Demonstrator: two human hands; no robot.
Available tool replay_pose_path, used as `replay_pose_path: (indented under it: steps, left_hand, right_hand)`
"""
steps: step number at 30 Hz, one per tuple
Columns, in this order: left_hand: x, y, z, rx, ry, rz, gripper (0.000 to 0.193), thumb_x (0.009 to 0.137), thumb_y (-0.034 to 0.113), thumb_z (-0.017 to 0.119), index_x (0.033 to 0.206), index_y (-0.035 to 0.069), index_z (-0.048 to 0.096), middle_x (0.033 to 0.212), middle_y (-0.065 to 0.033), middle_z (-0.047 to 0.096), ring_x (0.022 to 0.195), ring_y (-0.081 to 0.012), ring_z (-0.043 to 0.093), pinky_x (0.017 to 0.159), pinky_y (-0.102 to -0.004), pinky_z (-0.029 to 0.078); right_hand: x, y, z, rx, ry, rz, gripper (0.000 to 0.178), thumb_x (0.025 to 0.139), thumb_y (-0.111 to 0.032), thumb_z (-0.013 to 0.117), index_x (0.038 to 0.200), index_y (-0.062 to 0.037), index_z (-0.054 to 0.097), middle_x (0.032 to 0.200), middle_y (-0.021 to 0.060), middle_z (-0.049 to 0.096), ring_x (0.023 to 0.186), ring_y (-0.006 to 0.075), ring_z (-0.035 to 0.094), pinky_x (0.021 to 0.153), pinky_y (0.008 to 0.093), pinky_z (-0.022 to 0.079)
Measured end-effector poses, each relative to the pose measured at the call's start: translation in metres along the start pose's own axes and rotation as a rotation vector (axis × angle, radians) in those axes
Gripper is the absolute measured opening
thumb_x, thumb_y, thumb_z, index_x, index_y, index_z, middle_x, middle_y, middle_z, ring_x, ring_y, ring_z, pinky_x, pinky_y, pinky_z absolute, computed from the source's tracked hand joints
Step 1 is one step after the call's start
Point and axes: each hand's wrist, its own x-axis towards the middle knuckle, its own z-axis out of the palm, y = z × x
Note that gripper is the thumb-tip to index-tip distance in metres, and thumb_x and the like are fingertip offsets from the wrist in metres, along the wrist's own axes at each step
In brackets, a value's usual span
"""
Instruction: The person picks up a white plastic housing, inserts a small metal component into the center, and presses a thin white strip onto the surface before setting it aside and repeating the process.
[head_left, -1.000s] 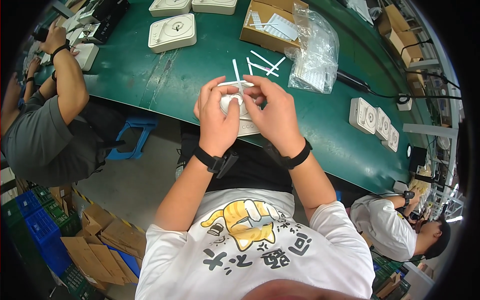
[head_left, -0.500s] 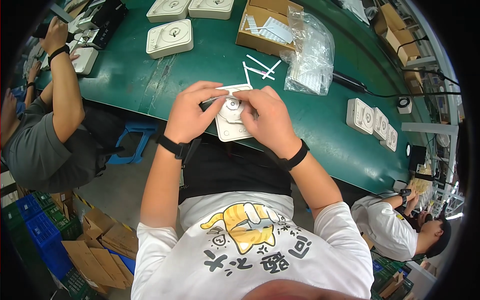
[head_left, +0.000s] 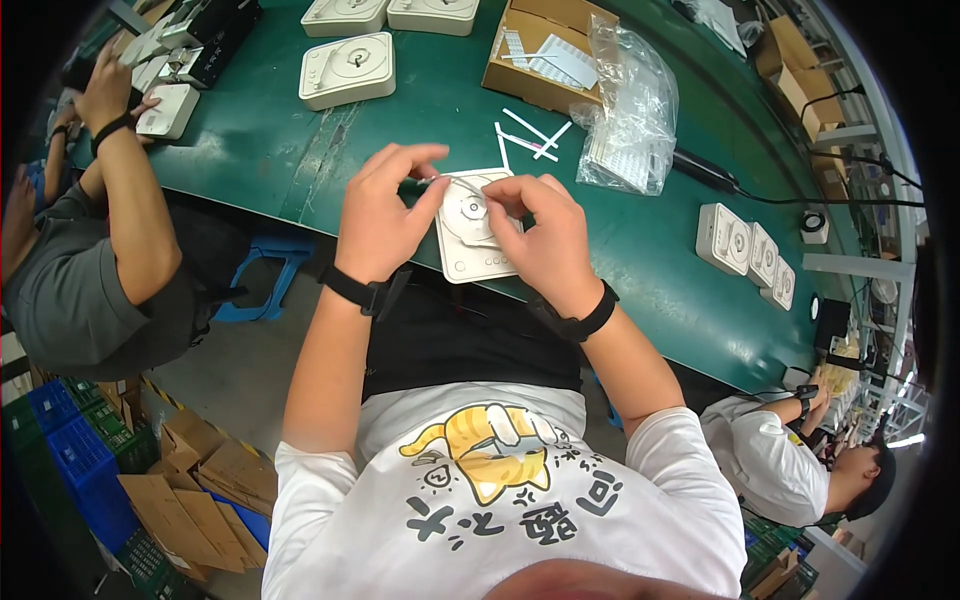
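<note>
- While both hands were over the near edge of the green work table (head_left: pixel 250 150), the left hand (head_left: pixel 380 215) was mostly closed, thumb and forefinger pinched on a thin pale strip (head_left: pixel 450 181) whose width could not be judged.
- The right hand (head_left: pixel 545 235) was curled, fingertips pressed on the top and right side of a flat off-white square plastic unit with a round centre dial (head_left: pixel 470 235); it gripped that unit.
- That unit lay tilted at the table's near edge, between the two hands, touching both.
- Each wrist carried a black band; the person wore a white shirt with a printed orange cat.
- Several loose white strips (head_left: pixel 530 135) lay on the table just beyond the unit, crossed over one another.
- A crumpled clear plastic bag (head_left: pixel 630 120) sat to the right of those strips, beside an open brown cardboard box (head_left: pixel 535 50) holding papers.
- A matching off-white unit (head_left: pixel 348 70) rested further off to the left, with two more at the far edge.
- Three similar units (head_left: pixel 745 250) stood in a row at the right, well apart from the hands.
- A co-worker in a grey shirt (head_left: pixel 80 290) sat at the left, one hand (head_left: pixel 108 90) on another white unit.
- A second person in a white shirt (head_left: pixel 770 460) sat low at the right.
- Flattened cardboard boxes and blue crates (head_left: pixel 60 450) lay on the floor at lower left.
</note>
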Motion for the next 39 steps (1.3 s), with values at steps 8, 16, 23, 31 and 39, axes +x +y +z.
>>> replay_pose_path:
  steps: [8,16,23,31,39]
  left_hand:
    - [-0.010,0.002,-0.024,0.085,-0.175,-0.092,0.013,0.097,0.007,0.091,0.109,0.001,0.087,0.095,-0.0091,0.078,0.087,-0.0207,0.076,0.083,-0.0344,0.061]
    - [-0.031,0.007,-0.024,-0.062,-0.275,-0.209,0.014,0.095,0.011,0.093,0.102,0.002,0.085,0.104,-0.0118,0.078,0.091,-0.0207,0.075,0.085,-0.0343,0.061]
    - [-0.055,0.014,-0.004,0.219,-0.098,0.256,0.030,0.086,0.020,0.099,0.109,0.006,0.085,0.137,-0.0151,0.079,0.130,-0.0357,0.074,0.111,-0.0491,0.058]
    - [-0.078,-0.005,0.016,0.342,-0.108,0.299,0.082,0.079,0.035,0.106,0.149,0.008,0.072,0.161,-0.0225,0.071,0.158,-0.0436,0.061,0.126,-0.0586,0.050]
    - [-0.067,-0.011,0.009,0.325,-0.147,0.401,0.105,0.076,0.034,0.111,0.162,0.006,0.059,0.161,-0.0173,0.073,0.159,-0.0403,0.063,0.126,-0.0550,0.052]
  right_hand:
    - [0.003,0.004,-0.002,-0.053,-0.040,-0.076,0.022,0.092,0.002,0.084,0.112,-0.0075,0.085,0.097,0.0042,0.082,0.085,0.0230,0.072,0.076,0.0383,0.061]
    - [0.009,-0.002,-0.008,-0.127,-0.155,-0.209,0.031,0.089,0.005,0.080,0.116,-0.0090,0.085,0.101,0.0050,0.080,0.088,0.0291,0.069,0.081,0.0423,0.060]
    - [0.018,-0.003,-0.013,-0.238,-0.251,-0.358,0.034,0.088,0.004,0.080,0.119,-0.0098,0.085,0.102,0.0051,0.078,0.091,0.0320,0.068,0.085,0.0447,0.059]
    - [0.026,-0.004,-0.025,-0.176,-0.321,-0.373,0.023,0.090,-0.006,0.084,0.112,-0.0080,0.084,0.099,0.0076,0.075,0.093,0.0328,0.069,0.085,0.0463,0.059]
    - [0.059,-0.011,-0.034,-0.148,-0.598,-0.109,0.018,0.087,-0.019,0.088,0.092,-0.0042,0.080,0.096,0.0122,0.072,0.094,0.0342,0.072,0.084,0.0471,0.060]
